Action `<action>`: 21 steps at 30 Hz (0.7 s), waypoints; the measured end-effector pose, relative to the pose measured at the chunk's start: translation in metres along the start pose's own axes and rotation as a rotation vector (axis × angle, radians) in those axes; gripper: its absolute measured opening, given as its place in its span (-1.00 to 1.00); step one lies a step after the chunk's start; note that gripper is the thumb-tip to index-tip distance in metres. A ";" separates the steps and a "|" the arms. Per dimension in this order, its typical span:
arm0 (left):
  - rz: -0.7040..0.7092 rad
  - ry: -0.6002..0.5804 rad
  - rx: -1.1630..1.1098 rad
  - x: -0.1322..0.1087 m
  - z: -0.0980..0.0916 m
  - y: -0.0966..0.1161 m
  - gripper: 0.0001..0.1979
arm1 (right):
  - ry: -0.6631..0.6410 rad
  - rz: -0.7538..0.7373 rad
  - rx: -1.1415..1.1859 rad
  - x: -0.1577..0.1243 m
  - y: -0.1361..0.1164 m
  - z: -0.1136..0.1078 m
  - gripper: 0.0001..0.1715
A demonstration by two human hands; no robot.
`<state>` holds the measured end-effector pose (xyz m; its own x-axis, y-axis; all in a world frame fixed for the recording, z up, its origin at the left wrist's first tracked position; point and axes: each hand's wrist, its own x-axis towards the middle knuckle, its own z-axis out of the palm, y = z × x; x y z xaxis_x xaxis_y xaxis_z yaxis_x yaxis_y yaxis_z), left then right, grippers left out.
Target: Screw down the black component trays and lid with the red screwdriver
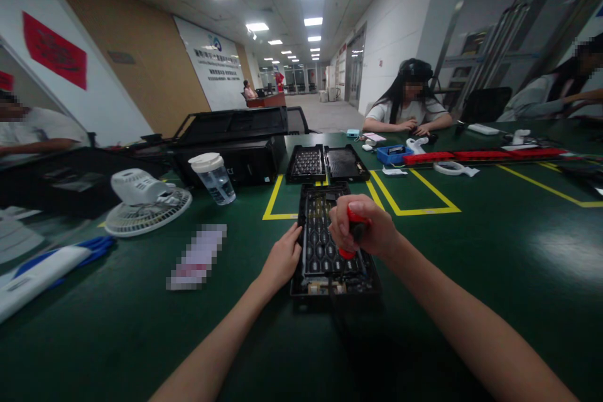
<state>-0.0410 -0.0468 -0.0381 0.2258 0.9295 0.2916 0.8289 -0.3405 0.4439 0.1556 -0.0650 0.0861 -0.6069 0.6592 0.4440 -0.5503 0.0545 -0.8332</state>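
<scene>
Directly before me on the green table lies a black plastic case (319, 250) with rows of rounded cells inside and a paler strip at its near end. My left hand (284, 255) rests along the case's left wall, fingers stretched forward and touching it. Over the right half of the case, my right hand (360, 226) is closed around a screwdriver (348, 254) with a red and black handle. Its handle stands nearly upright and the tip points down toward the case's near right part. Whether the tip touches a screw is too small to tell.
Behind the case sit an open two-part black case (347, 163) and a large black box (226, 160). To the left are a lidded cup (214, 179), a white fan (148, 204) and a blurred card (198, 257). A blue tray (393, 154) lies right, near a seated person (409, 103).
</scene>
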 end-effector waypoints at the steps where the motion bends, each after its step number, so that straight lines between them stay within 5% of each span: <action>1: 0.000 0.000 0.000 0.000 0.000 0.000 -0.56 | 0.015 -0.007 -0.012 0.000 0.001 0.001 -0.68; 21: 0.005 0.014 -0.012 -0.001 -0.001 0.000 -0.56 | 0.193 -0.049 -0.123 0.001 0.006 0.011 -0.68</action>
<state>-0.0422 -0.0476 -0.0373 0.2231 0.9256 0.3057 0.8213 -0.3474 0.4525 0.1454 -0.0728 0.0849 -0.4538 0.7837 0.4240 -0.4954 0.1736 -0.8511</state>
